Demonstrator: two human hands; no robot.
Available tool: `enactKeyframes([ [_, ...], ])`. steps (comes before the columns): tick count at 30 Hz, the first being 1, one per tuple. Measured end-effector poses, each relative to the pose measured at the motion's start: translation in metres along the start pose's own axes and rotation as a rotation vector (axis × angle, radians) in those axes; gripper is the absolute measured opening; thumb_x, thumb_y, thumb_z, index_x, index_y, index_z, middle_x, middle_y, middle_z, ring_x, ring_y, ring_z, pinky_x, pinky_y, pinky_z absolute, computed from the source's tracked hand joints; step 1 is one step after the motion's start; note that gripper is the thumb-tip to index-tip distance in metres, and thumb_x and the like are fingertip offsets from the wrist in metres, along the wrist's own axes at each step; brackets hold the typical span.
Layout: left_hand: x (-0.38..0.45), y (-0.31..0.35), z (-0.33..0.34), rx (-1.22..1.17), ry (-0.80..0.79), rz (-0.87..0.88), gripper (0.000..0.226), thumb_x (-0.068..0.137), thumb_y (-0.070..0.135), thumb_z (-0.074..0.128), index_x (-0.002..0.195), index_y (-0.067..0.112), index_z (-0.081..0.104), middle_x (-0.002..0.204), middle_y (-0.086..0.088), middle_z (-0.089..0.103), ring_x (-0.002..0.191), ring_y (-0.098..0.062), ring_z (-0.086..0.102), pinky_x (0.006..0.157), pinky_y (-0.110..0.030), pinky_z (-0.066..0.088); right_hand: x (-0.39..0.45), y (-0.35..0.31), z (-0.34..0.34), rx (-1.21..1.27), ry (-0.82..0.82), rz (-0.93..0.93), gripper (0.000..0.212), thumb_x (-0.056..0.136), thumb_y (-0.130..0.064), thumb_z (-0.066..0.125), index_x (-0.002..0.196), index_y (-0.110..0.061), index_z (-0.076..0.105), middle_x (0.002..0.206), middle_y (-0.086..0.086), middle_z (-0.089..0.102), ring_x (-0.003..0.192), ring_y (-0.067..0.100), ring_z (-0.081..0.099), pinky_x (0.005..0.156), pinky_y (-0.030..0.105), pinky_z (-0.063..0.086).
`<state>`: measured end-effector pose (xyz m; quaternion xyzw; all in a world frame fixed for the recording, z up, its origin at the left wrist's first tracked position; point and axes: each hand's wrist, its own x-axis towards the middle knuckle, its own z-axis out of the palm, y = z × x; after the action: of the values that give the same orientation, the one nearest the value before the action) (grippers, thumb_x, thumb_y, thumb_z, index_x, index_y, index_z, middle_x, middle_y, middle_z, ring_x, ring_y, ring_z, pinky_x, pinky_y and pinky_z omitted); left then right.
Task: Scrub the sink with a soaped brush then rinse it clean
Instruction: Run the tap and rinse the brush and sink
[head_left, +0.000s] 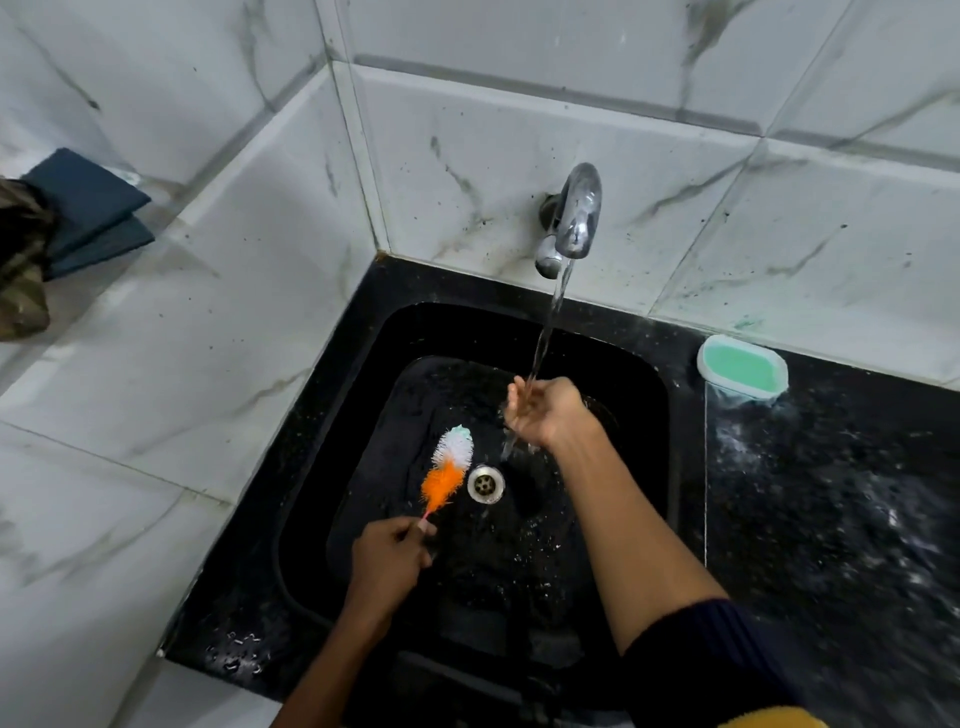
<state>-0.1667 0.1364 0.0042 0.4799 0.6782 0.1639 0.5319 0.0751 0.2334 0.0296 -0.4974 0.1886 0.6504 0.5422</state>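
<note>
A green soap dish (742, 370) sits on the wet black counter (831, 493).

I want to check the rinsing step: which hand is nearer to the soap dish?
Right. The right hand is under the tap water, left of the soap dish; the left hand is farther, holding the brush.
</note>
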Motion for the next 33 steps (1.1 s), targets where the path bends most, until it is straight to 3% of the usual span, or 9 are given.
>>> enactKeyframes([
  [3,0.003,0.0,0.0,-0.02,0.005,0.004,0.029,0.096,0.016,0.061,0.071,0.021,0.075,0.051,-0.007,0.064,0.043,-0.013,0.051,0.052,-0.027,0.039,0.005,0.007,-0.001,0.016,-0.041,0.057,0.034,0.095,-0.009,0.026,0.066,-0.014,0.043,0.058,0.001,0.04,0.048,0.011,0.03,0.046,0.021,0.021],
  [7,0.002,0.002,-0.001,-0.021,0.01,0.004,0.025,0.096,0.014,0.06,0.077,0.019,0.076,0.053,-0.004,0.064,0.044,-0.012,0.052,0.052,-0.027,0.04,0.01,-0.004,-0.008,0.068,-0.071,0.03,0.037,0.096,-0.013,0.022,0.062,-0.017,0.035,0.049,-0.002,0.032,0.039,0.01,0.025,0.04,0.018,0.018],
  [10,0.001,0.001,-0.001,-0.017,0.006,0.011,0.025,0.096,0.015,0.06,0.079,0.021,0.076,0.055,-0.005,0.065,0.044,-0.013,0.051,0.051,-0.026,0.039,0.008,-0.032,-0.013,0.24,-0.017,-0.139,0.042,0.1,-0.014,0.024,0.065,-0.014,0.047,0.054,0.002,0.049,0.042,0.013,0.044,0.037,0.015,0.035],
  [12,0.001,0.001,0.0,-0.015,0.001,0.011,0.025,0.096,0.015,0.059,0.079,0.021,0.076,0.056,-0.006,0.066,0.045,-0.012,0.051,0.052,-0.027,0.039,0.003,-0.058,-0.018,0.379,0.002,-0.307,0.042,0.103,-0.014,0.025,0.078,-0.003,0.057,0.074,0.012,0.063,0.068,0.021,0.064,0.052,0.025,0.057],
  [14,0.002,0.0,0.001,-0.007,0.002,0.009,0.026,0.096,0.015,0.059,0.078,0.022,0.077,0.055,-0.005,0.066,0.045,-0.011,0.052,0.054,-0.028,0.04,-0.001,-0.081,-0.025,0.462,0.015,-0.438,0.04,0.102,-0.01,0.024,0.086,0.003,0.059,0.086,0.018,0.065,0.084,0.027,0.067,0.071,0.034,0.061],
  [16,0.002,0.0,0.003,-0.002,0.008,0.005,0.027,0.096,0.013,0.058,0.079,0.021,0.077,0.055,-0.004,0.066,0.043,-0.011,0.051,0.053,-0.027,0.04,-0.002,-0.098,-0.033,0.446,0.08,-0.488,0.04,0.099,-0.007,0.023,0.081,0.002,0.058,0.085,0.017,0.061,0.079,0.025,0.063,0.072,0.034,0.058],
  [21,0.001,-0.003,0.006,-0.005,0.0,0.001,0.028,0.096,0.012,0.057,0.078,0.021,0.077,0.055,-0.005,0.066,0.043,-0.012,0.051,0.051,-0.026,0.039,-0.001,-0.087,-0.053,0.189,0.165,-0.353,0.027,0.096,0.001,0.033,0.076,0.004,0.052,0.086,0.019,0.056,0.084,0.029,0.06,0.084,0.034,0.055],
  [26,0.004,-0.003,0.008,0.004,0.003,0.003,0.028,0.097,0.013,0.057,0.079,0.021,0.076,0.055,-0.004,0.066,0.041,-0.01,0.05,0.049,-0.025,0.039,-0.001,-0.035,-0.043,0.067,0.099,-0.166,0.03,0.096,-0.004,0.033,0.078,0.003,0.056,0.078,0.017,0.059,0.069,0.023,0.059,0.05,0.027,0.056],
  [33,0.002,-0.001,0.009,-0.002,0.018,0.003,0.029,0.096,0.014,0.06,0.072,0.021,0.076,0.052,-0.002,0.063,0.039,-0.01,0.047,0.048,-0.026,0.036,0.004,0.017,-0.001,0.04,0.005,0.038,0.037,0.096,-0.013,0.029,0.067,-0.011,0.052,0.062,0.003,0.049,0.051,0.013,0.04,0.049,0.023,0.031],
])
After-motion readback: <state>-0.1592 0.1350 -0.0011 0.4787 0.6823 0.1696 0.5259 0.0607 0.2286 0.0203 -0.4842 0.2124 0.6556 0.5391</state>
